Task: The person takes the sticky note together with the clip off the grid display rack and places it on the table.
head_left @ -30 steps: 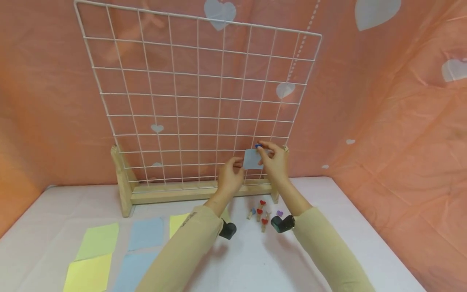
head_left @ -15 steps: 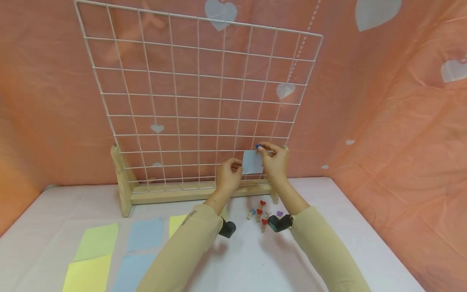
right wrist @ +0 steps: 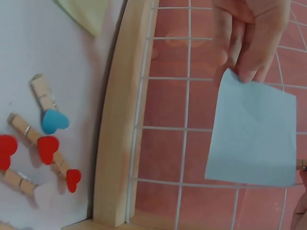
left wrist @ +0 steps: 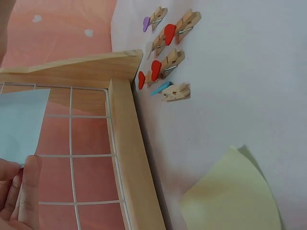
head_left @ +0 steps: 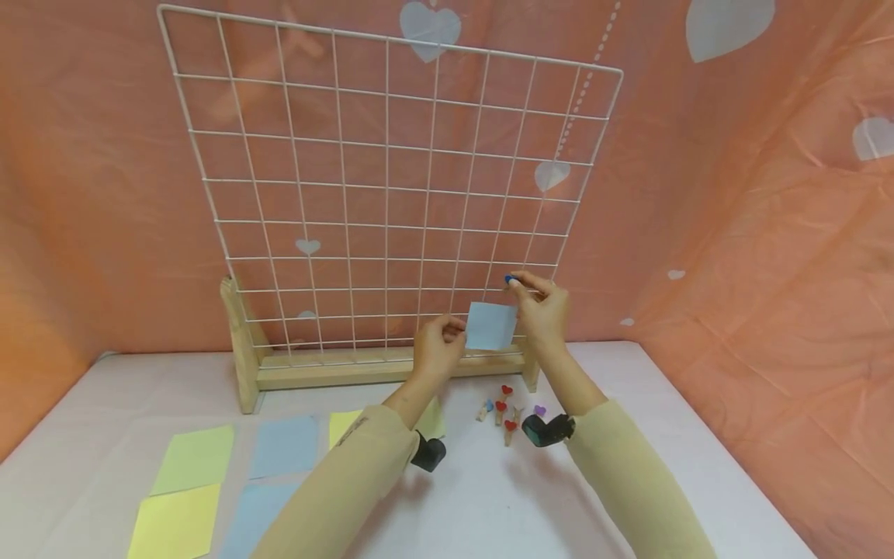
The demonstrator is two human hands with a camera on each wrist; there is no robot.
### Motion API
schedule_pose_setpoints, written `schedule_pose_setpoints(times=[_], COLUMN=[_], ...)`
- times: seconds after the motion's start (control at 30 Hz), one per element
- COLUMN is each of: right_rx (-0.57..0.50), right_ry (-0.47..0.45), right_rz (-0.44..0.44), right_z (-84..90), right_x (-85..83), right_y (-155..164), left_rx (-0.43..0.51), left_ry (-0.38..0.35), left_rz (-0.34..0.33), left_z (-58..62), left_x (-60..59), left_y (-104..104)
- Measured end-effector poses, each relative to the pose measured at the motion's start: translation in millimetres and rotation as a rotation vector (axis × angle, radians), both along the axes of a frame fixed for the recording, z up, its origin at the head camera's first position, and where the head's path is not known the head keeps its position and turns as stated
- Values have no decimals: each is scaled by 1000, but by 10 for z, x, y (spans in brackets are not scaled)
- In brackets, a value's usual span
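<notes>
A pale blue paper square hangs in front of the lower right of the white wire grid. My left hand pinches it by a corner between thumb and finger, as the right wrist view also shows. Up and to the right, my right hand pinches a small wooden clothespin with a dark blue heart. The clothespin is close to the paper's upper right corner; in the head view a small space shows between them. Most of the clothespin is hidden by the fingers.
Several heart clothespins lie on the white table below the grid's right end. Yellow, green and blue paper squares lie at the left, and a pale yellow one partly behind the left forearm. A wooden stand bears the grid.
The paper square has gone lower, and more of it shows. My right hand has shifted slightly right with the clothespin, away from the paper. The head view has also shifted a little.
</notes>
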State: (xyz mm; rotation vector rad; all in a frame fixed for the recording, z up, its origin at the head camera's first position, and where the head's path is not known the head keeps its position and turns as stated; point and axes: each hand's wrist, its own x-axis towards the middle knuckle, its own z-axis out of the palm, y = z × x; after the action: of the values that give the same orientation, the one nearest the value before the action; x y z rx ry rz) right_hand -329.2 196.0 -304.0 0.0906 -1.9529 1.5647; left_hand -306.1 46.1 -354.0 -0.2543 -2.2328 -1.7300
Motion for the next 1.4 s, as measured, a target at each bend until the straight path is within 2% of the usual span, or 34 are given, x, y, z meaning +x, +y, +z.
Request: schedule_pose_setpoints(times=[0.2,0.4,0.57,0.7,0.9,1.13,1.4], right_rx=[29,43,19,24,74,167,261], right_ry=[-10,-36,-106,-144,-138,-148,-231], right_rz=[31,37,78,90,71,39,0], right_z=[-63,-145,-217,-274,-356,-469,-591], right_x=[68,113,133,152,192,254,318], right_y=[53,137,191,213,221,233,322], left_rx=[23,-15,-50,-28,12,-4,12], left_ry=[-6,-13,-28,-54,-72,-91,-119], left_rz=[-38,-23,-12,-20,-32,-43,-82], left_z=[-29,-50,-96,-124,-158,-189,-257], left_x=[84,157,201,229,284,355,467], left_y=[-43,-130,-211,-257,-334,-432,-531])
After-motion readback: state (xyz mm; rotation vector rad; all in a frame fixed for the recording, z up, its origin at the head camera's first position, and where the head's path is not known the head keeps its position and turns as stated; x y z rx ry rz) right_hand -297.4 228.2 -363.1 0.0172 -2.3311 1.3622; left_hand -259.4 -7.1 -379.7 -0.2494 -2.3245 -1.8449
